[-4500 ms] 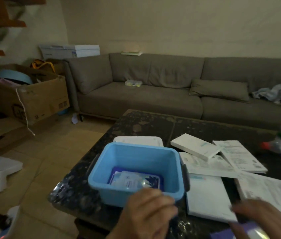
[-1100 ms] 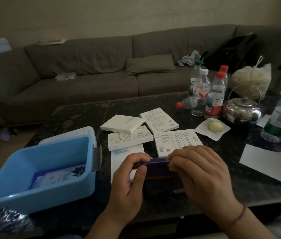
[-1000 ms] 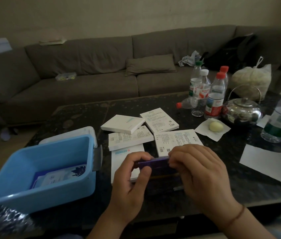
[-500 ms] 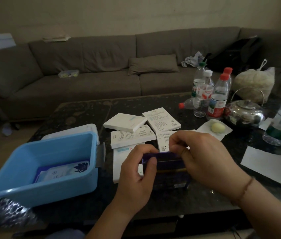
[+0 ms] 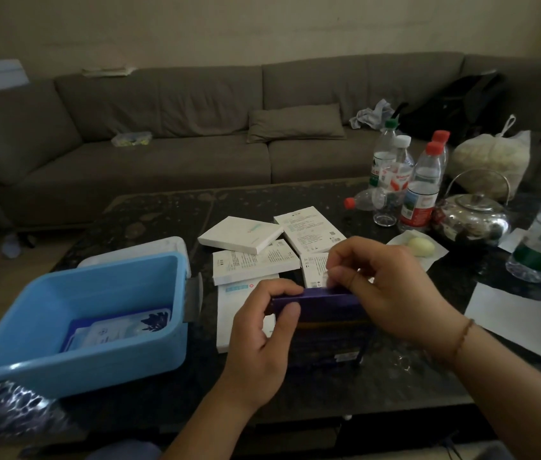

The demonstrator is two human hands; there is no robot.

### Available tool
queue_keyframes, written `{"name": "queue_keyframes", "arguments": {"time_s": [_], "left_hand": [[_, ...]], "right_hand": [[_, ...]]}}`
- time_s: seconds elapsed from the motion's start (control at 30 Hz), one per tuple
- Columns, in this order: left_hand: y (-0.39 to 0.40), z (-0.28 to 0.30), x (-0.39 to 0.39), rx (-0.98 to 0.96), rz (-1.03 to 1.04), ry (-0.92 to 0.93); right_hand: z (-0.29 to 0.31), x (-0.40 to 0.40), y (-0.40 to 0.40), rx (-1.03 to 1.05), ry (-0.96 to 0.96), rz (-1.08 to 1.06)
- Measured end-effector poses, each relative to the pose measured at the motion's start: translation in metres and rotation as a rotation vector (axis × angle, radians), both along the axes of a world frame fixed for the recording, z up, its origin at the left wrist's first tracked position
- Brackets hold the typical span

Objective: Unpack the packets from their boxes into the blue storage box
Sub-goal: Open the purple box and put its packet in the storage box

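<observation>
1. Your left hand (image 5: 264,330) holds the left end of the purple box (image 5: 320,302) in a closed grip, thumb on the near face and fingers curled over the top edge. The box stands on edge on the dark table (image 5: 162,214), just in front of you.
2. Your right hand (image 5: 385,287) pinches at the box's top right edge, where a flap or a packet seems to be coming up; what exactly sits between the fingers is too small to tell.
3. The box looks like light, thin card, so it will probably dent if you squeeze it. Steady it by the ends rather than the broad faces.
4. The packets are likely soft, slick foil or plastic. Take each by its upper edge and draw it straight out.
5. The blue storage box (image 5: 73,370) stands open to your left, near the box, with at least one white and blue packet (image 5: 113,330) flat on its floor.
6. Several white boxes (image 5: 240,234) lie beyond your hands, with small printed text and code squares; none of it can be read here, nor can the label on the purple box.
</observation>
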State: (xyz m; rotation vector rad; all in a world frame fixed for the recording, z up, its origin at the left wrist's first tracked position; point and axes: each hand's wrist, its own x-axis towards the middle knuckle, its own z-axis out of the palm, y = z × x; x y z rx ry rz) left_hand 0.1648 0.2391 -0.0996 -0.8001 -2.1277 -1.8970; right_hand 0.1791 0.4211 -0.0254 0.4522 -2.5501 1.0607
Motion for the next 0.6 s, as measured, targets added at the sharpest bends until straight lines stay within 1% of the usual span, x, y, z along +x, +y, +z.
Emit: {"name": "queue_keyframes", "arguments": {"time_s": [0.17,0.33,0.5,0.6], "left_hand": [[0.004,0.002,-0.002,0.033,0.023,-0.038],[0.006,0.002,-0.004,0.050,0.024,-0.026],[0.009,0.000,-0.007,0.078,-0.003,-0.069],[0.012,-0.002,-0.005,0.130,-0.059,-0.139]], "right_hand": [[0.001,-0.006,-0.001,0.021,-0.002,0.007],[0.003,-0.010,-0.001,0.055,-0.022,0.017],[0.003,-0.014,-0.003,0.138,0.005,0.046],[-0.005,-0.009,-0.001,0.092,0.041,0.042]]}}
